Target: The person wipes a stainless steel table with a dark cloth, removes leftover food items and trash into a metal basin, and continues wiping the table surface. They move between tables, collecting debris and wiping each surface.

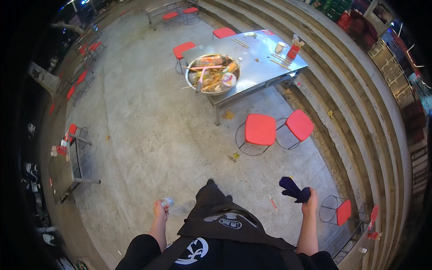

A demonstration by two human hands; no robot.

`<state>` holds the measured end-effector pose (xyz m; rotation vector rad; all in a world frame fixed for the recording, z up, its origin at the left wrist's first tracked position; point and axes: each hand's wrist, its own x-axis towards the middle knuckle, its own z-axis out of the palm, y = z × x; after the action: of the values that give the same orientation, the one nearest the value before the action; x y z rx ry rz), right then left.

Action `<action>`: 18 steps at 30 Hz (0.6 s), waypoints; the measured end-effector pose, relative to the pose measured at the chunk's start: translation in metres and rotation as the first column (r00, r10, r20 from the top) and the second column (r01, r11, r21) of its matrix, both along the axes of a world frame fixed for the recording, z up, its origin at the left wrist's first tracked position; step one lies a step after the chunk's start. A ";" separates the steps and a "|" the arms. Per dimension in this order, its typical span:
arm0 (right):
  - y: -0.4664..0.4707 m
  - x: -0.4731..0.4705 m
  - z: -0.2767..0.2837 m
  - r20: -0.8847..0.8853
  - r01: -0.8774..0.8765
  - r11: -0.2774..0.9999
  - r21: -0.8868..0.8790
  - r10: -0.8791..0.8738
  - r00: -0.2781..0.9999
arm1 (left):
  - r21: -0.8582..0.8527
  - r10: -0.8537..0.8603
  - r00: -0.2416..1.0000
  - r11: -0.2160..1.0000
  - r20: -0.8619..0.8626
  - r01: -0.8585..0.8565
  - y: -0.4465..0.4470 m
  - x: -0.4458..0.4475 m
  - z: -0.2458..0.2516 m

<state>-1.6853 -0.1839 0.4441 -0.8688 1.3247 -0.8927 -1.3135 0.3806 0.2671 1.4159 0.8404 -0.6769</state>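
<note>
My left hand is closed round a small clear object, perhaps a plastic bottle or cup, low at my side. In my right hand hangs a bunched dark cloth. Ahead stands a metal-topped table, out of reach of both hands. On its near left corner rests a large metal basin heaped with bottles, a paper tub, wooden sticks and a pink-handled tool. Chopsticks, a cup and a red holder of wrapped utensils lie farther along the tabletop.
Red stools stand beside the table, another to my right. Concrete steps curve along the right side. A second table is at the left. A red-and-white stick-like scrap and leaves lie on the concrete floor.
</note>
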 end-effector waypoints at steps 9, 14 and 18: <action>-0.090 0.094 -0.026 -0.029 0.052 0.998 -0.022 -0.053 0.998 | 0.054 -0.075 0.961 0.994 -0.268 0.092 -0.102 0.103 -0.038; -0.114 0.106 -0.032 -0.241 0.192 0.981 0.007 -0.185 0.953 | 0.120 -0.298 0.935 0.939 -0.190 0.324 -0.153 0.185 -0.011; -0.121 0.121 -0.045 -0.284 0.262 0.953 0.153 -0.211 0.935 | 0.161 -0.404 0.912 0.898 -0.073 0.410 -0.196 0.245 0.019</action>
<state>-1.5646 -0.3045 0.3994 -0.7049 1.7472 -0.8385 -1.0688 0.1843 0.2857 1.7673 0.6448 -0.9692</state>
